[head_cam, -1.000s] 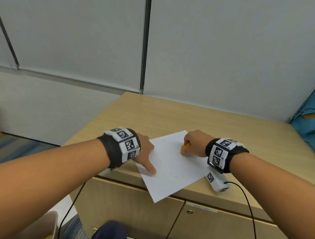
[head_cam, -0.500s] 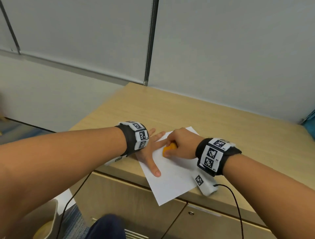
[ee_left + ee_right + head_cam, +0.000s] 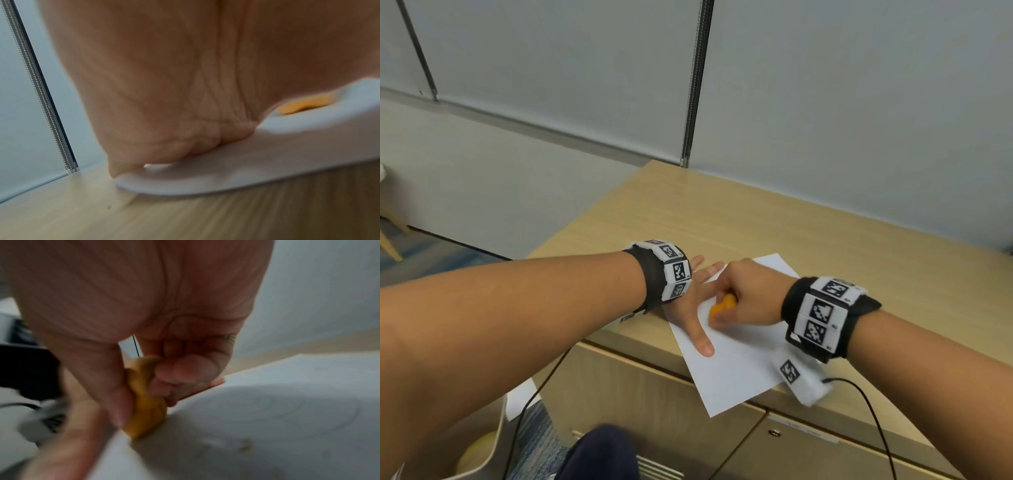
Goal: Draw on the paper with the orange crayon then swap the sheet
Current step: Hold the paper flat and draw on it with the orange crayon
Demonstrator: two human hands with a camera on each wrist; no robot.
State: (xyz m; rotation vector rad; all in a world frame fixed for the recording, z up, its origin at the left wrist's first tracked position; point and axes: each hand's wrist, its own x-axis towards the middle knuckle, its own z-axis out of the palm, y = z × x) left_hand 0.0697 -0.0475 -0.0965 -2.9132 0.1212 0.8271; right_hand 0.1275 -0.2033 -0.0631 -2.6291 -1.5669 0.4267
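Plainly the drawing step is under way and the swap has not begun. Nearest, at the front edge of the table (image 3: 825, 246), one corner of the white paper (image 3: 739, 370) juts out past that edge, and the sheet lies at an angle to it. On the sheet the person's right hand (image 3: 748, 298) is clenched around the orange crayon (image 3: 720, 306), thumb and fingers gripping it with its blunt end down on the paper, as the right wrist view also shows (image 3: 147, 404). Faint curved lines show on the paper in that view, so some drawing seems done; how much more is meant cannot be judged. Just beyond, the left hand (image 3: 695, 308) lies flat with fingers spread and straight, pressing the sheet's left side to the table, near its left front corner. The crayon is short, stubby and orange-yellow. No second sheet is in view on the table, so the swap is all still to do.
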